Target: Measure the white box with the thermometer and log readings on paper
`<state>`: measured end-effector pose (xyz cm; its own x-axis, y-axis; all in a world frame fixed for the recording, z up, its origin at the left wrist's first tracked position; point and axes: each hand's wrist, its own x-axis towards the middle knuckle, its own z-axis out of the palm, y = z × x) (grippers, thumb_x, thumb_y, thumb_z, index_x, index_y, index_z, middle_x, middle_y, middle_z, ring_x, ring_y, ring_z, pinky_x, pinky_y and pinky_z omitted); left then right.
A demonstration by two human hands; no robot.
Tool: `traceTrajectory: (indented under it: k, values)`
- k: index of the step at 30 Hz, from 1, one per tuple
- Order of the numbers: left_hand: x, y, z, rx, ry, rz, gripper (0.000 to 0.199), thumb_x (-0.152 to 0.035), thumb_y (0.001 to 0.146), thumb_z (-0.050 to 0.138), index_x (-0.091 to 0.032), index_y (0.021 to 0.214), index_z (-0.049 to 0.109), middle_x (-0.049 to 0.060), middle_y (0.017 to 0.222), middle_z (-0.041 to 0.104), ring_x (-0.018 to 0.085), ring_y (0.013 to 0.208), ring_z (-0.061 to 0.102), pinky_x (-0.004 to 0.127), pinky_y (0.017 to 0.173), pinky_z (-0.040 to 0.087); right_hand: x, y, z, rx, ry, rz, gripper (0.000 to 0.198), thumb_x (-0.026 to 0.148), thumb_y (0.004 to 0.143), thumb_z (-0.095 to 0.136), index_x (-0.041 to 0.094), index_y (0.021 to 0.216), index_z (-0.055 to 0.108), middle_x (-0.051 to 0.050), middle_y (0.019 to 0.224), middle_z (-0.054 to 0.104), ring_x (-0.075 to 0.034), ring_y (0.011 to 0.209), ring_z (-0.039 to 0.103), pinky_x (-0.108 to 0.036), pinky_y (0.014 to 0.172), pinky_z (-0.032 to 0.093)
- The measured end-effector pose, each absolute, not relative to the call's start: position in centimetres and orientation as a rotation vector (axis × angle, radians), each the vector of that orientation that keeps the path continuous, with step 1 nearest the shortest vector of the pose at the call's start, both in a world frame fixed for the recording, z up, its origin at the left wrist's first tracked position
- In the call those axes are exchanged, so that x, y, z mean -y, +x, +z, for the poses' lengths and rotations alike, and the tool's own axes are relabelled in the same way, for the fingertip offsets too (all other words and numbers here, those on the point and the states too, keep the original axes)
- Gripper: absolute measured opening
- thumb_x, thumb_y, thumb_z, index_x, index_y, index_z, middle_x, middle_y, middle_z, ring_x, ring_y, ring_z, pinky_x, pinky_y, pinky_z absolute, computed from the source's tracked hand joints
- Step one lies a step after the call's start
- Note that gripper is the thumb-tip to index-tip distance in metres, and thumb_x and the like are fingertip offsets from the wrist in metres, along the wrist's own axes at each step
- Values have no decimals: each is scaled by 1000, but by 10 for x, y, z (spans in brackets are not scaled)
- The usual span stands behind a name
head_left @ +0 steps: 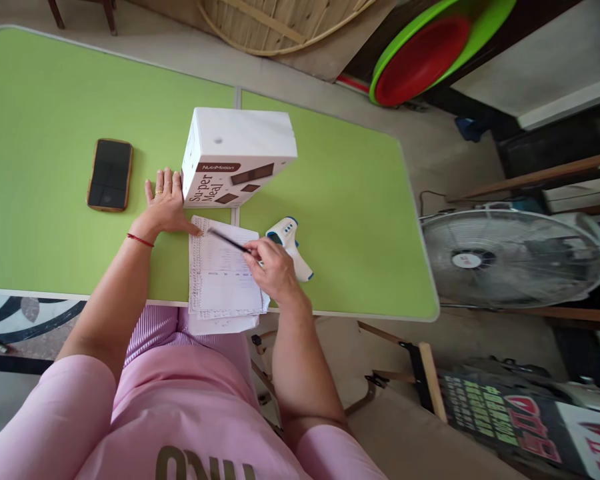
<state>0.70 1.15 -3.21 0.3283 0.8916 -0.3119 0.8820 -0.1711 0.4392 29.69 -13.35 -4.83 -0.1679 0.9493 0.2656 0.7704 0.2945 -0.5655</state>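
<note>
My right hand is closed around a dark, thin pen, whose far end points left over a stack of printed sheets. The sheets carry lines of small text and hang a little over the table's near edge. Palm down on the table, my left hand has its fingers spread. Its thumb reaches to the top left corner of the sheets, and its fingers lie beside a white box marked "Super Meal". Just behind my right hand lies a white and blue handheld thermometer, partly hidden.
A phone in a brown case lies left of the box on the green folding table. Right of the table stands a large fan. A folding chair is close to the near edge. Red and green basins lean at the back.
</note>
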Motion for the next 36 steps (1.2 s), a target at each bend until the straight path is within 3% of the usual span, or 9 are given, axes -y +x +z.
traceTrajectory:
  k: [4,10,16,24,36]
  values:
    - [-10,9,-32,-1550,2062,19,188,-86,59,104,-8,192,-4,31,199,-9,60,184,-14,72,148,-9,120,263,-49,1519,-1376,566,21,47,103,72,28,97,66,2,80,68,-17,68,60,-32,65,54]
    - [-8,10,-32,-1565,2065,16,187,-86,60,102,-6,191,-5,31,199,-8,61,184,-13,74,148,-8,106,216,-70,1408,-1342,736,20,47,93,70,27,91,65,4,72,63,-15,61,54,-30,58,48]
    - [-8,11,-30,-1586,2061,-27,182,-78,64,102,-4,190,-6,31,199,-10,59,184,-13,71,149,-8,112,210,-83,1439,-1360,568,23,47,95,67,29,82,60,3,70,63,-18,64,56,-33,62,53]
    - [-8,10,-32,-1588,2076,-15,182,-82,63,102,-8,192,-4,29,200,-7,59,184,-11,72,149,-6,110,211,-84,1537,-1315,539,23,46,100,64,29,85,61,3,72,63,-18,64,58,-33,65,53]
    - [-9,9,-32,-1558,2055,30,188,-85,58,104,-8,192,-5,31,199,-8,59,184,-14,72,148,-9,110,209,-77,1514,-1412,660,23,47,93,65,30,80,57,2,71,65,-19,66,58,-33,67,56]
